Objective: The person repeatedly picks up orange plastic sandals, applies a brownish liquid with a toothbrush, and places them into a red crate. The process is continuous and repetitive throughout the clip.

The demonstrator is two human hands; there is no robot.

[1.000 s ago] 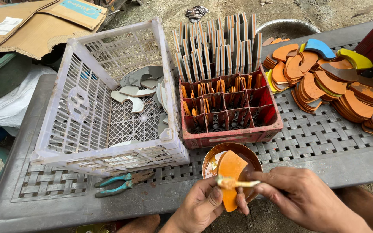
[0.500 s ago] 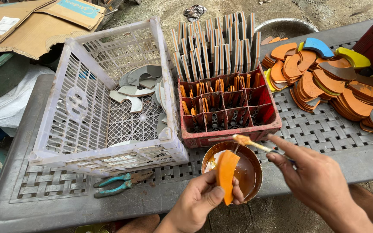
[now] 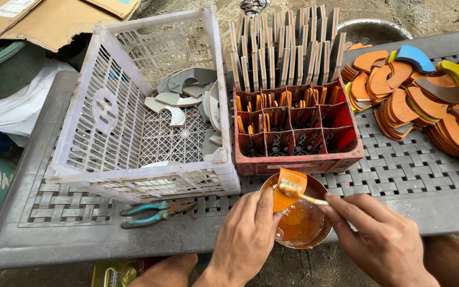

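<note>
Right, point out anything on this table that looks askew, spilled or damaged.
Little stands out. The white crate sits tilted, its left wall leaning outward, with grey curved pieces heaped loosely inside. The glue bowl overhangs the table edge. No spill shows.

You're looking down on a grey woven-pattern plastic table (image 3: 399,159) in flat daylight. Beyond its far edge lies gritty bare ground (image 3: 426,13). To the far left sit flattened cardboard (image 3: 54,21) and a white plastic sack (image 3: 17,109).
</note>
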